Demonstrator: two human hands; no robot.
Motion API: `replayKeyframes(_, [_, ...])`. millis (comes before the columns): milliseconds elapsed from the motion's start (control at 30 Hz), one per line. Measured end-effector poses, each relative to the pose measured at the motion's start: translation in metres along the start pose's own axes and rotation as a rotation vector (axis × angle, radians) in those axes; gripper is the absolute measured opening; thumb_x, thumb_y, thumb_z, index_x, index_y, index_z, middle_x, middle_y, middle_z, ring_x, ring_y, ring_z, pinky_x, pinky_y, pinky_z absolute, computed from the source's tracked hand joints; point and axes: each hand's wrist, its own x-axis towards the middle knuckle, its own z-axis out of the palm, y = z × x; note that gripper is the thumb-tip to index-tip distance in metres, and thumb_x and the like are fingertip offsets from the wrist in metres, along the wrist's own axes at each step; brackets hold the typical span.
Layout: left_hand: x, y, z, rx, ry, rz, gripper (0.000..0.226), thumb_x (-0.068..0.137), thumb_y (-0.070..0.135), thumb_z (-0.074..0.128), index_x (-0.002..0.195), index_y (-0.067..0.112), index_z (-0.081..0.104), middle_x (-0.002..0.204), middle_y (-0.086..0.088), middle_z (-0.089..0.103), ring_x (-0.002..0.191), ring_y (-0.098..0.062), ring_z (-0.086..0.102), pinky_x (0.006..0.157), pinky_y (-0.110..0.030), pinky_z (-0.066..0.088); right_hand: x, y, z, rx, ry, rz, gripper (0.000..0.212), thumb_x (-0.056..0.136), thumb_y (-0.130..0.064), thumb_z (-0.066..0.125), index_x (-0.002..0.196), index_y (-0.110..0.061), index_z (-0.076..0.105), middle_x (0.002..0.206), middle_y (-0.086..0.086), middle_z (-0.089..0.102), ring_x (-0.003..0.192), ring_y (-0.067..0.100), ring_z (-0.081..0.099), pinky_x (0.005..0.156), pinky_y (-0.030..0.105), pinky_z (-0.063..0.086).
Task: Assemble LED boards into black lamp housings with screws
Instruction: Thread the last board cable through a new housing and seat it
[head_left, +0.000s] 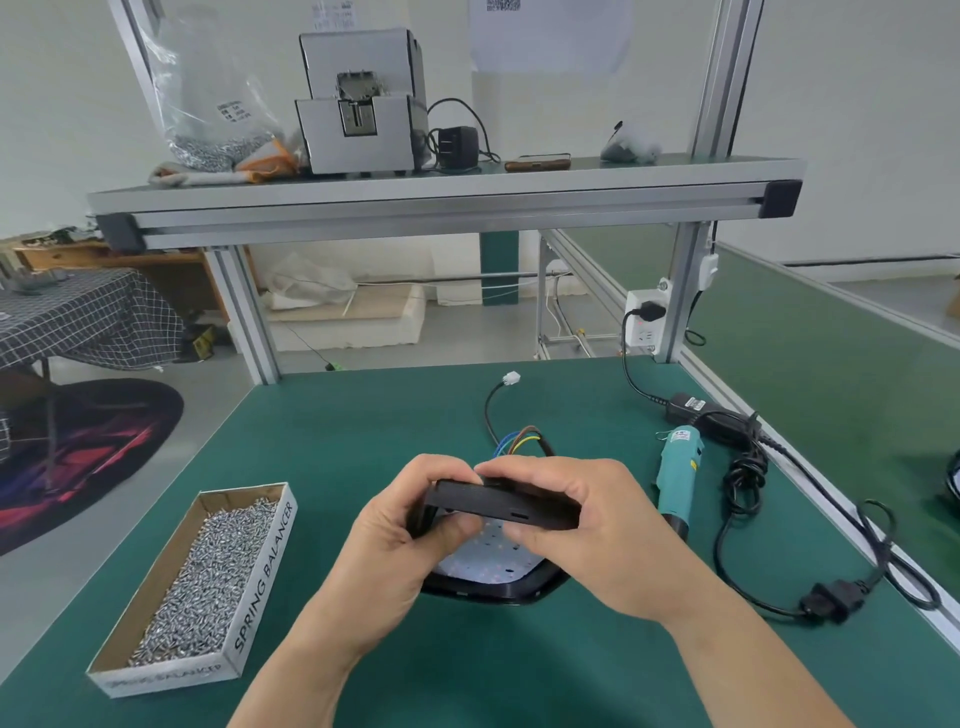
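- Housing (498, 506) is mid-worktop (415, 665), right in front of you, tipped up w/ its open face toward you. The near rim is low by the worktop; can't tell if it touches.
- Grip: L hand (395, 540) and R hand (587, 525) are both curled on the far wall, fingers over the top, thumbs on the inner side. Both hold the housing, nothing else.
- Board (488, 556) shows white inside, just below your thumbs. My read: you're seating it, no screws in yet. The holes are too small to check from here.
- Press evenly w/ both thumbs so the board drops flat, not cocked at one corner. Line up the holes before you let go.
- Wires (519, 441) come out behind the housing. Keep them clear of the board edge or they may get pinched.
- Lay the housing flat before driving; tilted like this it would likely rock.
- Screws (208, 571) sit in the box (265, 566) to your left, driver (678, 478) to your right. Both are near, so one hand can prob. hold the housing while the other fetches.
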Motion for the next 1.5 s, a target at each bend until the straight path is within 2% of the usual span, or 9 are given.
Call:
replayKeyframes(200, [-0.002,-0.008,0.006,-0.026,0.029,-0.05,0.029,0.087,0.003,0.065,0.101,0.028,0.066,0.094,0.012,0.066,0.086,-0.003,0.058,0.079,-0.009,0.043,0.001,0.002,-0.005,-0.035,-0.03,0.05,0.049,0.087,-0.006,0.069,0.119,-0.043,0.068,0.109,-0.018,0.074,0.106,0.009,0.069,0.097,0.032,0.05])
replayKeyframes(400, [0.005,-0.01,0.013,-0.016,0.08,-0.131,0.024,0.085,0.015,0.066,0.102,0.031,0.065,0.093,0.009,0.067,0.085,-0.007,0.06,0.078,-0.014,0.047,0.007,0.011,-0.013,-0.03,-0.059,0.124,0.051,0.088,-0.01,0.074,0.126,-0.042,0.066,0.113,-0.021,0.072,0.109,0.001,0.066,0.1,0.024,0.049])
replayKeyframes(500, [0.007,-0.012,0.016,-0.157,0.199,-0.214,0.018,0.081,0.019,0.07,0.095,0.029,0.065,0.088,0.002,0.067,0.08,-0.013,0.061,0.073,-0.023,0.053,0.008,0.019,-0.021,0.114,-0.001,0.217,0.058,0.085,-0.006,0.077,0.126,-0.046,0.065,0.104,-0.011,0.075,0.096,0.002,0.068,0.091,0.017,0.051])
replayKeyframes(767, [0.004,-0.014,0.028,-0.312,0.257,-0.337,0.016,0.084,0.014,0.072,0.099,0.019,0.066,0.099,-0.013,0.075,0.085,-0.029,0.074,0.07,-0.035,0.06,0.01,0.035,0.005,0.614,0.15,0.509,0.024,0.08,0.002,0.079,0.1,-0.009,0.073,0.099,0.012,0.077,0.085,0.022,0.072,0.083,0.033,0.059])
replayKeyframes(933, [0.002,-0.019,0.028,-0.275,0.255,-0.354,0.019,0.094,0.003,0.065,0.097,0.022,0.067,0.098,-0.013,0.075,0.085,-0.03,0.074,0.07,-0.036,0.06,0.011,0.041,0.008,0.808,0.01,0.62,0.045,0.071,-0.006,0.079,0.114,0.004,0.071,0.111,0.021,0.074,0.096,0.032,0.073,0.088,0.041,0.059])
replayKeyframes(1133, [0.002,-0.026,0.033,-0.218,0.263,-0.328,0.025,0.095,0.001,0.064,0.094,0.026,0.066,0.094,-0.009,0.075,0.082,-0.024,0.073,0.069,-0.033,0.058,0.009,0.048,0.01,0.843,0.026,0.583,0.039,0.077,0.0,0.073,0.115,0.009,0.069,0.111,0.025,0.072,0.097,0.035,0.072,0.086,0.042,0.06])
replayKeyframes(1267, [0.009,-0.033,0.036,-0.215,0.28,-0.348,0.026,0.094,0.0,0.063,0.095,0.025,0.067,0.097,-0.011,0.075,0.086,-0.03,0.072,0.076,-0.043,0.06,0.012,0.054,0.012,0.844,0.094,0.603,0.034,0.083,0.006,0.069,0.116,0.01,0.067,0.112,0.027,0.072,0.097,0.038,0.071,0.085,0.043,0.061])
replayKeyframes(1400, [0.017,-0.043,0.035,-0.256,0.31,-0.413,0.024,0.094,0.0,0.064,0.098,0.023,0.068,0.102,-0.014,0.075,0.097,-0.041,0.07,0.085,-0.051,0.06,0.013,0.06,0.017,0.831,0.159,0.642,0.03,0.084,0.002,0.071,0.114,0.003,0.068,0.108,0.02,0.075,0.092,0.031,0.073,0.079,0.037,0.061])
replayKeyframes(1500, [0.025,-0.055,0.03,-0.274,0.391,-0.497,0.026,0.092,0.0,0.065,0.096,0.026,0.07,0.105,-0.013,0.075,0.105,-0.045,0.067,0.095,-0.059,0.053,0.005,0.067,0.023,0.504,0.236,0.574,0.034,0.09,-0.014,0.074,0.122,-0.018,0.063,0.107,-0.01,0.076,0.098,0.007,0.072,0.078,0.018,0.055])
